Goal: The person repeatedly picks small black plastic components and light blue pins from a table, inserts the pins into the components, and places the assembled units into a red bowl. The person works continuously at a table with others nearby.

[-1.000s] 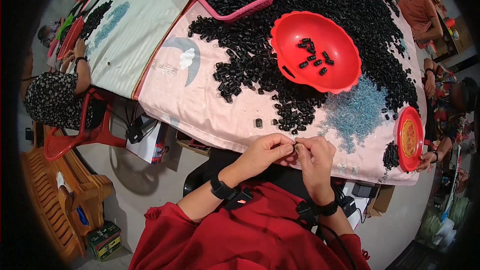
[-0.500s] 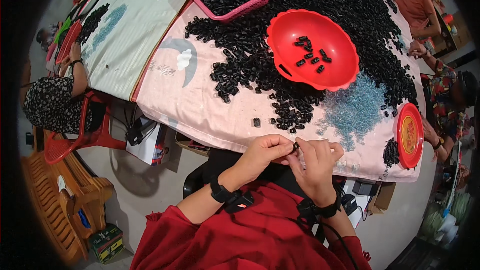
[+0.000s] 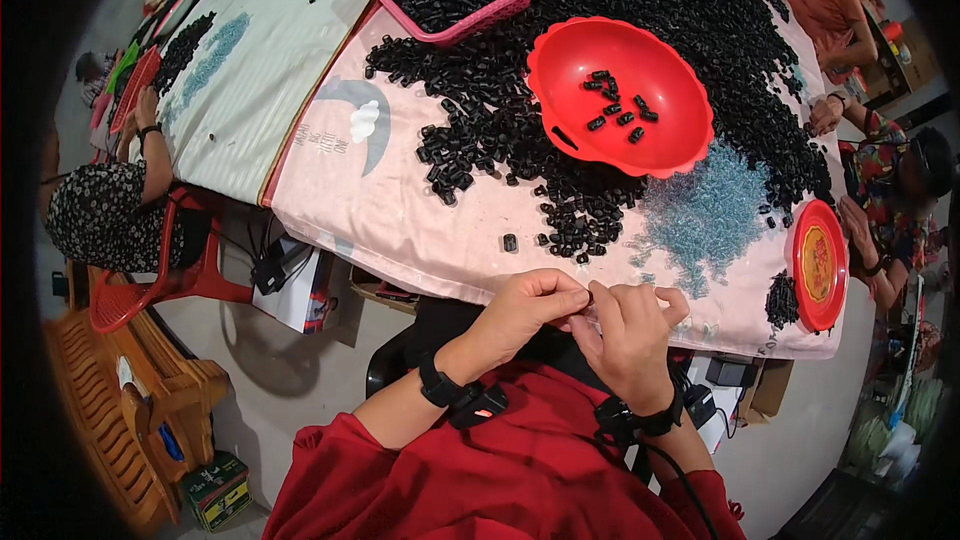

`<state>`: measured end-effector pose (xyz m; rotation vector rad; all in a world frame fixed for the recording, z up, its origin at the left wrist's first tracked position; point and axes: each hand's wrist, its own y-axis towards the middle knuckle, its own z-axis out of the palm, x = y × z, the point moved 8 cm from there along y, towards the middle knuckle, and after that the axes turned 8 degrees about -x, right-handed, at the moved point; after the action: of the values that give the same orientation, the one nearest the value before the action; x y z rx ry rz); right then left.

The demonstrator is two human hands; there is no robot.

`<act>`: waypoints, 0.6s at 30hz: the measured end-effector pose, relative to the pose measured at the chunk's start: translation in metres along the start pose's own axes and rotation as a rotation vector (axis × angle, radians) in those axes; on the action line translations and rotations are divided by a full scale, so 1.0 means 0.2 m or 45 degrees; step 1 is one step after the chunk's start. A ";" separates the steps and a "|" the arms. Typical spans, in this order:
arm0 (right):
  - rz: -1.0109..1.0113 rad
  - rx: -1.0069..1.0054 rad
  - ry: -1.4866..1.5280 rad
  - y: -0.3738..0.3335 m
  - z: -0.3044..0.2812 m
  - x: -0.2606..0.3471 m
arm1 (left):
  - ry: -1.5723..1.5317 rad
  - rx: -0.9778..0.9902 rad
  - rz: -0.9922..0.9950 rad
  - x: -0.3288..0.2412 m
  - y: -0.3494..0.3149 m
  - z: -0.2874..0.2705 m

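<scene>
My left hand (image 3: 515, 325) and my right hand (image 3: 632, 345) meet at the table's near edge, fingertips pinched together. Between them they hold a small black plastic piece (image 3: 589, 296), now mostly hidden by the fingers. Just beyond lies a lone black piece (image 3: 509, 243), near a heap of similar black pieces (image 3: 580, 225). A red scalloped bowl (image 3: 665, 65) rests on the heap with several black pieces (image 3: 625, 119) in it. To the right of the heap spreads a pile of tiny pale-blue, glinting bits (image 3: 710, 210).
A pink basket (image 3: 490, 15) full of black parts stands at the far side. At the right are a red tray (image 3: 820, 270) and a small pile of thin black parts (image 3: 782, 300). People sit at both sides; a red chair (image 3: 170, 290) stands left. Cables hang below the table.
The black piece showed between my fingertips before and is now mostly covered by them. My right fingers have shifted slightly. The view has moved a little.
</scene>
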<state>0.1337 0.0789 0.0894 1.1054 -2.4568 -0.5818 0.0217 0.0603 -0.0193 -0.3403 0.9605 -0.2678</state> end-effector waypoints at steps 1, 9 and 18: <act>0.008 0.008 0.004 0.00 -0.01 0.01 | 0.040 0.009 -0.016 0.00 0.00 0.00; -0.021 -0.016 0.033 0.01 -0.02 0.01 | 0.059 0.058 -0.185 0.03 -0.05 0.02; -0.047 -0.044 0.166 -0.03 -0.02 0.03 | 0.057 0.143 -0.223 0.10 -0.05 0.01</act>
<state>0.1360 0.0700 0.0916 1.1398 -2.3114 -0.5431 0.0347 0.0446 -0.0299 -0.3166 0.9567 -0.4895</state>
